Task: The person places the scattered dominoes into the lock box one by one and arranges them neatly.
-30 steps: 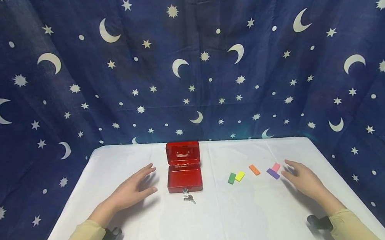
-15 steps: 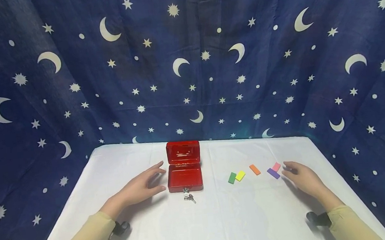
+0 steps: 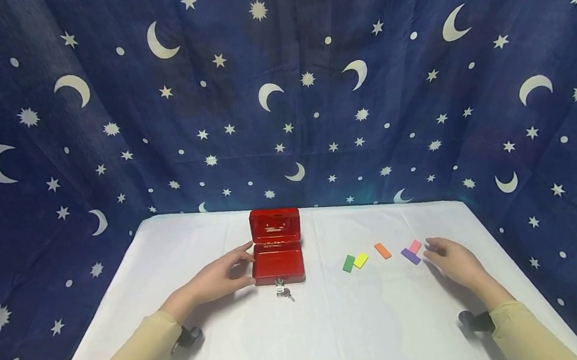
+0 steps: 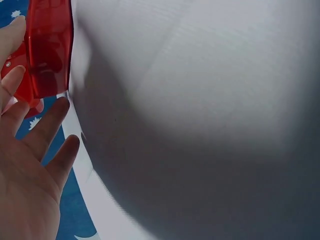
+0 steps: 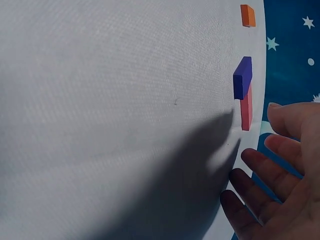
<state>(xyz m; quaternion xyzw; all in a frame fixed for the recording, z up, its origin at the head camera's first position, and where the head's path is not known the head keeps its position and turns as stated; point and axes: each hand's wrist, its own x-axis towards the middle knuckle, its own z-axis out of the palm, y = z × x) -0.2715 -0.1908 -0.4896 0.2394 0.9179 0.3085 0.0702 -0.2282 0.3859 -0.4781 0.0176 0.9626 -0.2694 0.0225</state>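
A red metal cash box [image 3: 278,262] stands with its lid [image 3: 275,226] raised, its inside bare. From its front hangs a small lock with keys [image 3: 285,292]. My left hand [image 3: 219,276] is at the box's left side, thumb by the front corner and fingertips right at the side wall; in the left wrist view its fingers [image 4: 47,125] are spread beside the red wall. My right hand [image 3: 455,262] hovers just right of a pink block [image 3: 415,246] and a purple block [image 3: 410,256], fingers relaxed and holding nothing. The right wrist view shows its fingers [image 5: 270,172] apart from both blocks.
Between the box and the right hand lie a green block [image 3: 349,263], a yellow block [image 3: 361,260] and an orange block [image 3: 382,251]. All rest on a white-covered table [image 3: 323,327]. A dark blue star-and-moon curtain [image 3: 312,102] hangs behind and at both sides.
My left hand has moved right, from a gap beside the cash box to its left wall. The right hand has barely shifted; box and blocks stay in place on the table.
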